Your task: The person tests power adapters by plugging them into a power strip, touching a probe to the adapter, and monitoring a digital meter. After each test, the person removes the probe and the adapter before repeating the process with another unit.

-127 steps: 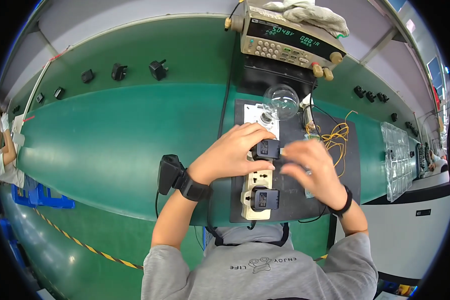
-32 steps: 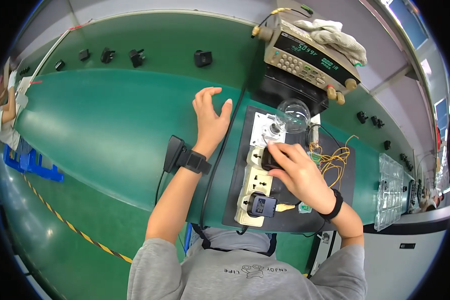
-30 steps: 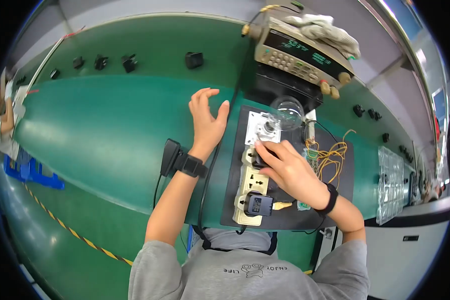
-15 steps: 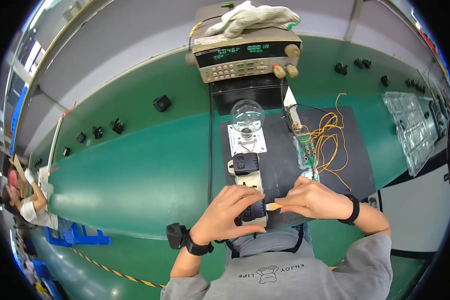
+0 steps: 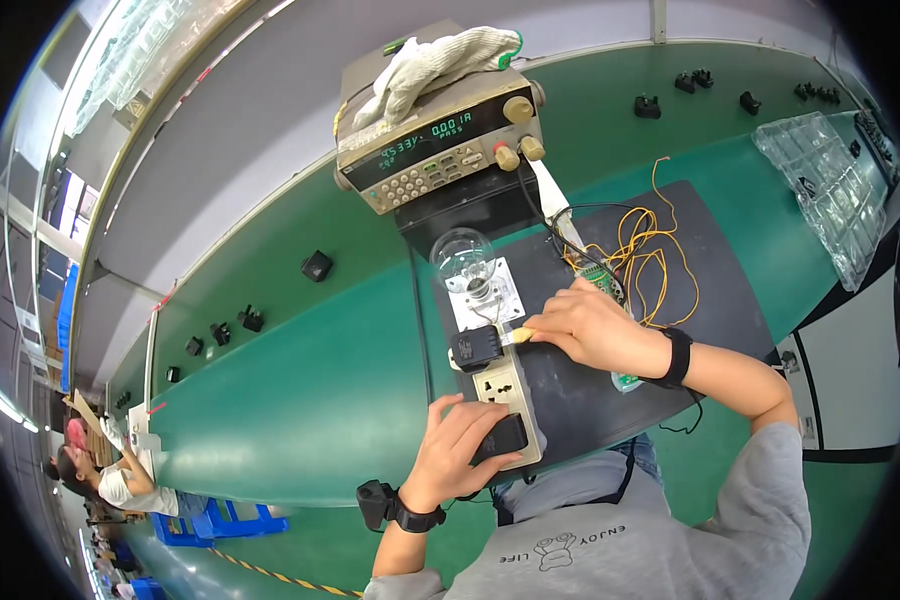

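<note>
A white power strip [image 5: 518,391] lies on the black mat, with two black power adapters in it. My left hand [image 5: 450,451] is closed around the near adapter [image 5: 507,436], thumb on its near side and fingers over its far side. Between thumb and fingertips, my right hand [image 5: 595,330] pinches a yellow USB plug [image 5: 523,335]. The plug's metal end points left at the side of the far adapter [image 5: 475,349]; how deep it sits I cannot tell. Partly behind my right hand lies a green circuit board [image 5: 600,277] with yellow wires [image 5: 642,250].
Beyond the strip stands a clear bulb [image 5: 462,260] on a white square base [image 5: 497,293]. A bench instrument [image 5: 440,140] with a lit display carries a white glove [image 5: 435,70]. More black adapters [image 5: 251,318] line the table's back. Clear plastic trays [image 5: 825,190] lie right. Another person [image 5: 110,478] sits far left.
My right hand has carried the USB plug from the near adapter forward to the far one. My left hand stays on the near adapter. The view has turned, and the instrument's display reading has changed.
</note>
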`<move>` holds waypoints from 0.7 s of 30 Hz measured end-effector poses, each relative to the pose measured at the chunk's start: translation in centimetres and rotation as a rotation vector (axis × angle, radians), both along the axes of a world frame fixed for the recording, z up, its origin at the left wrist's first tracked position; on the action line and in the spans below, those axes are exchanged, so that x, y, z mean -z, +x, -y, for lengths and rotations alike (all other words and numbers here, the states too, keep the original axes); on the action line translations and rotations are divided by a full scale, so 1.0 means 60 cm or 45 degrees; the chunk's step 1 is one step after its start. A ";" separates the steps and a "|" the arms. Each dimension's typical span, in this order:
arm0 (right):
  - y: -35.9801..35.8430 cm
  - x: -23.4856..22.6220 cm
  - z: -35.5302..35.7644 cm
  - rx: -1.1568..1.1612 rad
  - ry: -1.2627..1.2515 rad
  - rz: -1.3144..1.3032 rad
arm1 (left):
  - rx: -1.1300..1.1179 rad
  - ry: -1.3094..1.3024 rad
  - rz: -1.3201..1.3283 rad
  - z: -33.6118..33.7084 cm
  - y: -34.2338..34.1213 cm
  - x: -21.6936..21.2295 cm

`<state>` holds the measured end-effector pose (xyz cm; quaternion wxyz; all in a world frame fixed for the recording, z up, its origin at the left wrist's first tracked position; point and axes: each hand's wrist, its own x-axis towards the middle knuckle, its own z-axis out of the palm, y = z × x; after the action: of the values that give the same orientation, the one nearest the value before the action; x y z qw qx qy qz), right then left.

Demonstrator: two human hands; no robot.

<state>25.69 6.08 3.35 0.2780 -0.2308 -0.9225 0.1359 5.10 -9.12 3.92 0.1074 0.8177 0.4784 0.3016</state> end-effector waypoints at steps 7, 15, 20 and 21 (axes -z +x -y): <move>-0.017 -0.008 0.008 -0.018 0.115 -0.045 | 0.008 -0.052 0.084 -0.008 -0.004 0.000; 0.021 -0.044 -0.046 0.095 0.146 0.201 | -0.157 0.341 0.917 -0.023 -0.052 -0.010; 0.111 -0.094 -0.210 0.648 -0.028 0.375 | -0.935 0.261 0.347 -0.162 -0.201 0.115; 0.134 -0.076 -0.262 0.796 -0.056 0.281 | -1.040 0.279 0.118 -0.197 -0.221 0.145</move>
<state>33.70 21.83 7.93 0.1995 -0.5219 -0.8285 0.0380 -8.16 2.68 -4.79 -0.0872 0.5532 0.7228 0.4049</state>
